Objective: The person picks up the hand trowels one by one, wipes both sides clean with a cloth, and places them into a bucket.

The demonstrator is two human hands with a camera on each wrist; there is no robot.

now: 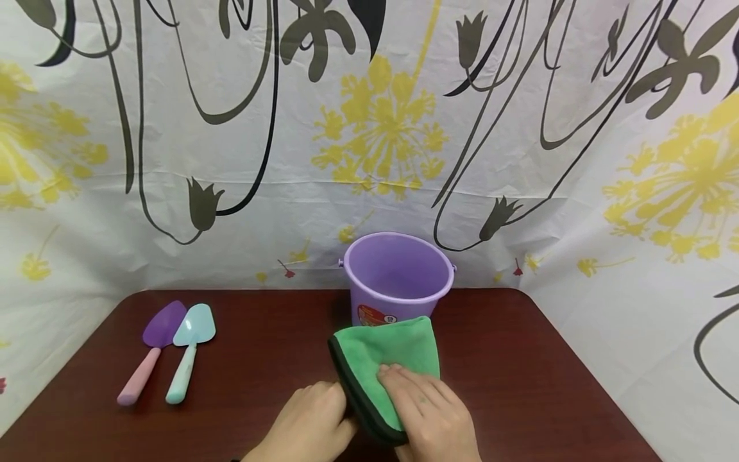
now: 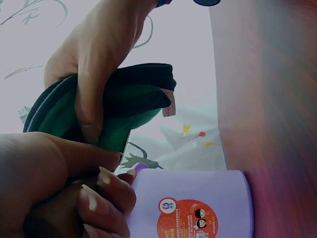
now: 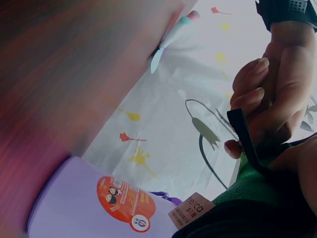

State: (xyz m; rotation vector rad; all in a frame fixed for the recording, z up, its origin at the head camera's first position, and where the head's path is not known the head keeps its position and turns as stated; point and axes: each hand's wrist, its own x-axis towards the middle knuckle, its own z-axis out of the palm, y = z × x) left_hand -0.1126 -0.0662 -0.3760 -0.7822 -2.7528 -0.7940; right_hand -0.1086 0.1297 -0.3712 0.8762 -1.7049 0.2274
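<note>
My right hand (image 1: 435,414) pinches a folded green cloth (image 1: 398,346) with dark edging, fingers flat on top and thumb beneath. Beside it, my left hand (image 1: 308,420) is a fist at the cloth's left edge. In the left wrist view its fingers curl round a brown, rounded handle (image 2: 54,210). A thin pale edge emerges from under the cloth near that fist; the rest of the held thing is hidden by the cloth. A small printed tag (image 3: 190,212) sticks out of the cloth's edge in the right wrist view.
Behind the cloth stands a purple bucket (image 1: 424,307) with a red label. At the left of the dark table (image 1: 260,346) lie two small trowels, one purple with a pink handle (image 1: 140,377), one pale turquoise (image 1: 195,326). A patterned curtain (image 1: 277,237) hangs behind and around.
</note>
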